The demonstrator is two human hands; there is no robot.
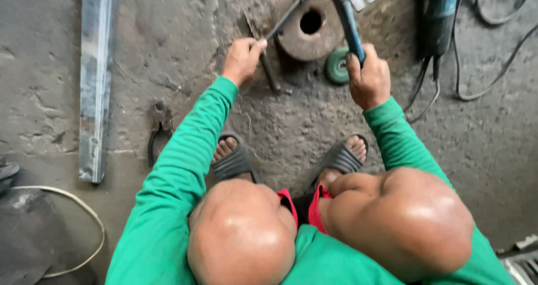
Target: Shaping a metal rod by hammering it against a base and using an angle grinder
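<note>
Squatting over the concrete floor (314, 122). Left hand (242, 59) pinching a thin metal strip (283, 20), steadied across a round iron block (310, 24) as an anvil. Right hand (368, 78) fisted on a blue-handled hammer (348, 22), raised, perhaps mid-swing. Green disc (336, 65) just beside.

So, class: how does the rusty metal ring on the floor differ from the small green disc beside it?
The rusty metal ring is larger, brown and thick, with an open centre hole. The small green disc is smaller, green and looks flatter; its centre hole is not clear. A thin rod rests across the ring, none across the disc. Both are round and lie on the concrete floor.
</note>
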